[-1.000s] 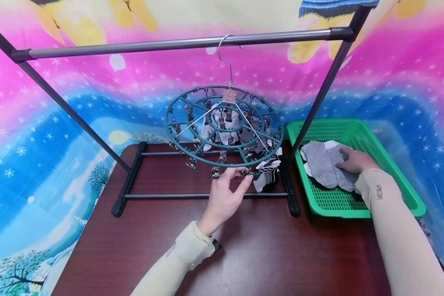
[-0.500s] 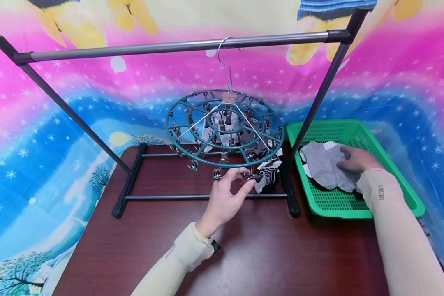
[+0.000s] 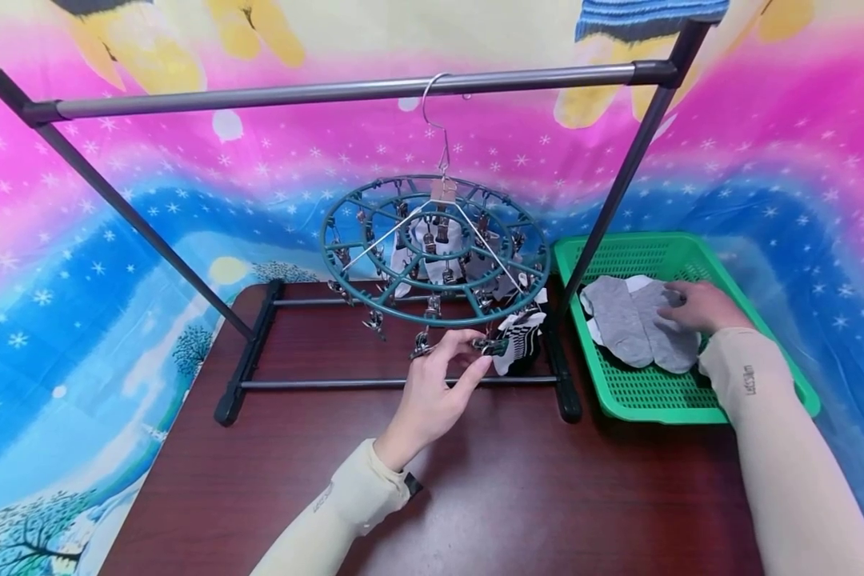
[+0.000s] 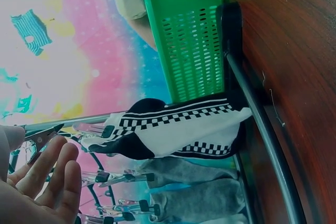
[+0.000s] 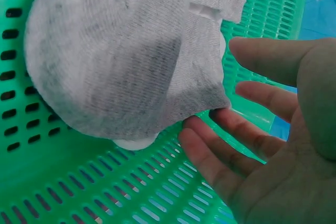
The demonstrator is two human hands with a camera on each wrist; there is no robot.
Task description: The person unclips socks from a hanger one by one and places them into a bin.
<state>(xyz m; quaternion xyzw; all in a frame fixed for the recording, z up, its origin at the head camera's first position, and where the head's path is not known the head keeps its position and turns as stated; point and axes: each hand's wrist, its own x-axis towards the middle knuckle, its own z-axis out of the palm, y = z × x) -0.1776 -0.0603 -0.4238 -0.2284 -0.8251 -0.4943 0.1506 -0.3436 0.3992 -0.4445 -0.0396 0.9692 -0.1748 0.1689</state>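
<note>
Below the near rim of a round green sock hanger (image 3: 432,318), my left hand (image 3: 432,392) pinches one of its hanging clips (image 3: 493,346) between thumb and fingers. A black-and-white checked sock (image 4: 178,129) hangs clipped just beside that hand, with grey socks (image 4: 199,200) hanging beyond it. My right hand (image 3: 709,308) is over the green basket (image 3: 763,376), at the cuff end of a pair of grey socks (image 3: 641,320). In the right wrist view its fingers (image 5: 247,129) are spread, some tips at the sock's edge, the thumb held apart.
The hanger hooks over the top bar (image 3: 331,88) of a dark metal rack standing on the reddish-brown table (image 3: 518,496). A rack post (image 3: 630,172) rises between hanger and basket. A patterned cloth (image 3: 79,240) covers the walls behind.
My right hand has shifted slightly right, its fingers lifting a little off the grey socks. My left hand keeps its place at the clip, with the thumb slightly lower.
</note>
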